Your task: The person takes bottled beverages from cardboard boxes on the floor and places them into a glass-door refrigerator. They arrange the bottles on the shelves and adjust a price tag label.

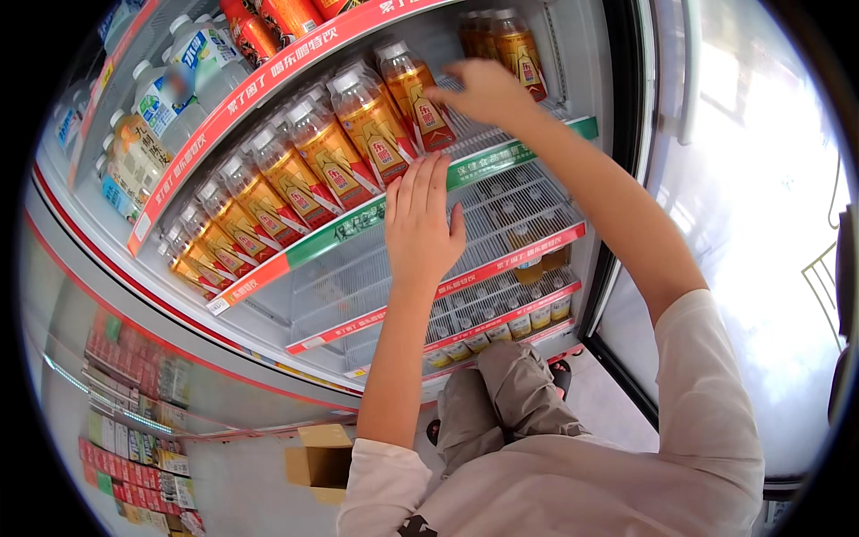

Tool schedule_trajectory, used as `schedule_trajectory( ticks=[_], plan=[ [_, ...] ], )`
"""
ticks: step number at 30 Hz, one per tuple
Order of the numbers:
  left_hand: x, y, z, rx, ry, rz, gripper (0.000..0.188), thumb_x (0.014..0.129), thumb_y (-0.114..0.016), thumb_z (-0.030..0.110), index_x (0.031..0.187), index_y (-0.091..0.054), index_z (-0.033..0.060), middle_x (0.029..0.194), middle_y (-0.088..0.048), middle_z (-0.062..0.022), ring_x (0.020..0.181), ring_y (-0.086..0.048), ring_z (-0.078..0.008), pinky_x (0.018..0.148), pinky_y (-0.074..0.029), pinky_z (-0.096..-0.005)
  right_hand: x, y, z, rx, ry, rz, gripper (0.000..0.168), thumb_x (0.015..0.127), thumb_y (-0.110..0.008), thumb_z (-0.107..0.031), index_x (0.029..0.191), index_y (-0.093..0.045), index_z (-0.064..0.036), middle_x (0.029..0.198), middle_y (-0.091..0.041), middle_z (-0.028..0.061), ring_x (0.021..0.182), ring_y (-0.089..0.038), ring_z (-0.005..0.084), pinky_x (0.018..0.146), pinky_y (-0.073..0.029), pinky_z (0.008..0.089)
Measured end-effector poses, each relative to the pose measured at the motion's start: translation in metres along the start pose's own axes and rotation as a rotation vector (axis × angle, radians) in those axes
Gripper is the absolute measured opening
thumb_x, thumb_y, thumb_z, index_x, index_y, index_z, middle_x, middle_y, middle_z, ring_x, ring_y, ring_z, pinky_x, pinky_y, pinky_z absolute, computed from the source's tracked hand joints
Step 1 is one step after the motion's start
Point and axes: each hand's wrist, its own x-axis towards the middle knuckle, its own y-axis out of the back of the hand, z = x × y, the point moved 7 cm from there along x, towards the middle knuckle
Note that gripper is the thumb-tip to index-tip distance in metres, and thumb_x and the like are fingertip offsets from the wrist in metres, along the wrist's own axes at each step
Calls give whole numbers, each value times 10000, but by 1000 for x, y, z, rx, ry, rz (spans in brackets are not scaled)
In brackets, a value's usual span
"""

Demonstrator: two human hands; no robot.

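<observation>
My left hand [426, 225] lies flat over the green strip [496, 161] on a cooler shelf's front edge, its thumb out to the side and its fingertips by the base of a bottle. Beyond it, my slightly blurred right hand [490, 94] is spread above the shelf with nothing visible in it. Its fingers point at an orange-labelled drink bottle [419, 101], the rightmost of a row; contact cannot be told. More such bottles [372, 127] stand leftward in a tight row. Past my right hand, another bottle [520, 57] stands near the cooler's side wall, with others behind it.
The glass cooler door [725, 221] stands open at my right. Wire shelves [510, 235] with bottles lie below. On the upper shelf are water bottles [208, 54] and red-orange containers [288, 20]. An opened cardboard box [319, 466] sits on the floor at left, near stacked cartons [134, 470].
</observation>
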Motion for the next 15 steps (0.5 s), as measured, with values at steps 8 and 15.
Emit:
schedule_trajectory(
  ticks=[8,15],
  plan=[
    [7,-2,6,-43,-9,-60,821,776,-792,162,1513,-439,81,1539,-488,-86,1453,-422,-295,1213,-306,-468,35,47,117,-227,-184,410,645,829,-804,-422,1233,-609,42,1151,-698,240,1112,-674,404,937,-558,492],
    [0,-2,0,-11,-4,-61,830,781,-782,168,1526,-428,81,1538,-489,-81,1448,-429,-288,1211,-307,-465,19,23,112,-263,-389,102,847,784,-818,-535,1306,-526,64,1161,-693,274,1066,-708,398,926,-570,441]
  ],
)
